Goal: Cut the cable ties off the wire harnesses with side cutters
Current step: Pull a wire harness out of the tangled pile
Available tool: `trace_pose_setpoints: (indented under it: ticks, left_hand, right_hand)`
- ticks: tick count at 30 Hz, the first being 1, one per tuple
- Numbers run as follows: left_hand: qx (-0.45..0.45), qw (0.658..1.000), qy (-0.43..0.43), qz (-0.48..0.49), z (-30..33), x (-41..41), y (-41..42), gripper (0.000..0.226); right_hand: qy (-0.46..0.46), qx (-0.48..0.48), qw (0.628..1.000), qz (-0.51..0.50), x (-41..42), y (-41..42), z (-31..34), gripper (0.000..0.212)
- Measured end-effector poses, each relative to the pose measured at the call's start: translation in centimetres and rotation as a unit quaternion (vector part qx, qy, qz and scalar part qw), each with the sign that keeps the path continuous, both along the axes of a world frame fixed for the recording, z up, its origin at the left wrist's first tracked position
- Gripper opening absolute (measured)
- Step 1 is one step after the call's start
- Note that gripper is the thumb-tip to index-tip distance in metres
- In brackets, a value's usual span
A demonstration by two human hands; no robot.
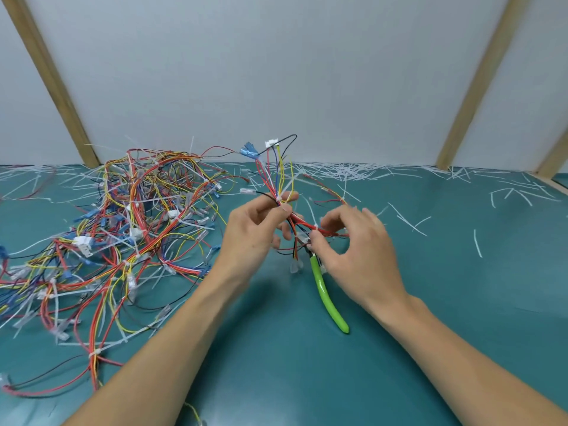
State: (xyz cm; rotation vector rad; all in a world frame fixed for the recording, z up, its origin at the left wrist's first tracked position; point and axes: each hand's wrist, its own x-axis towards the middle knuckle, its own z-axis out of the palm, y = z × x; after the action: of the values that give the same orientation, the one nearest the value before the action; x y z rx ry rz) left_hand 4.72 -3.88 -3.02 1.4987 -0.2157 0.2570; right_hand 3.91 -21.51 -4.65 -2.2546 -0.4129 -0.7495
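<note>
My left hand [255, 232] pinches a small wire harness [276, 176] of red, yellow, blue and black wires, held upright above the green mat. A white cable tie [279, 198] wraps the bundle just at my left fingertips. My right hand [356, 247] grips the lower part of the same harness, fingers closed around a second white cable tie [315, 226] on the red wires. The side cutters [327, 296], with bright green handles, lie on the mat below my right hand; their jaws are hidden behind the fingers and wires.
A large tangled heap of wire harnesses [123, 229] with white ties and connectors covers the left of the green mat [276, 364]. Cut white tie pieces [399, 176] litter the back and right. A white wall with wooden battens [473, 87] rises behind.
</note>
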Motion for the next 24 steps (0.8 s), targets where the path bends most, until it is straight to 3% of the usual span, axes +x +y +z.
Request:
trace_pose_setpoints:
  ticks: [6, 12, 16, 19, 22, 24]
  left_hand:
    - [0.018, 0.999, -0.034, -0.004, 0.6, -0.2, 0.2, 0.022]
    - [0.040, 0.999, -0.029, -0.015, 0.3, -0.5, -0.2, 0.023]
    - [0.152, 0.987, -0.048, 0.020, -0.7, -0.5, -0.9, 0.022]
    - [0.205, 0.970, -0.047, 0.119, -1.3, -0.1, -0.6, 0.025]
    - [0.325, 0.924, -0.045, 0.195, -1.6, -0.1, -0.1, 0.014]
    - [0.398, 0.891, -0.040, 0.216, -1.5, -0.5, -0.4, 0.028]
  right_hand:
    - [0.003, 0.014, 0.997, 0.077, 0.2, 0.1, 0.0, 0.010]
    - [-0.078, 0.084, 0.993, 0.040, 0.6, -0.5, 0.2, 0.007]
    - [-0.081, 0.126, 0.989, 0.002, 1.1, -1.4, 0.6, 0.010]
    - [-0.053, 0.169, 0.984, -0.022, 1.5, -1.7, 0.7, 0.008]
    - [-0.018, 0.212, 0.976, -0.053, 2.0, -1.7, 0.7, 0.011]
    - [-0.002, 0.248, 0.967, -0.064, 2.2, -1.8, 0.7, 0.015]
